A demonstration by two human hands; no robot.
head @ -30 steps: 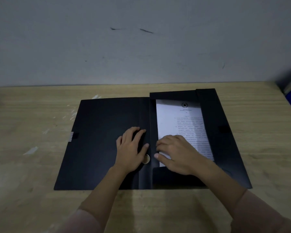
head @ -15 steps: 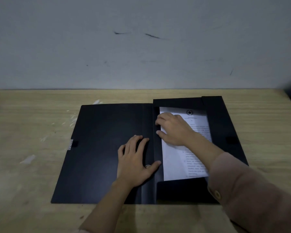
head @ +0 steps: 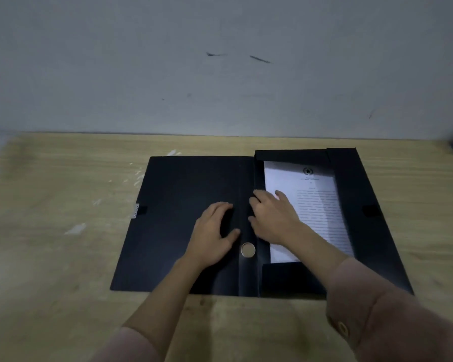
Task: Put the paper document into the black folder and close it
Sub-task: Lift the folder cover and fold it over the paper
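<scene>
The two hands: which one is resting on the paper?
The right hand; it lies on the paper document. The left hand presses the black folder cover.

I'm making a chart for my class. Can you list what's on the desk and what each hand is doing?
folder: black folder lies open on the wooden desk
paper: paper document lies in the right half
left hand: left hand flat on the left cover
right hand: right hand resting on the paper's left edge
closed: not yet

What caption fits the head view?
Both hands press the open black folder, paper lying inside.
</scene>
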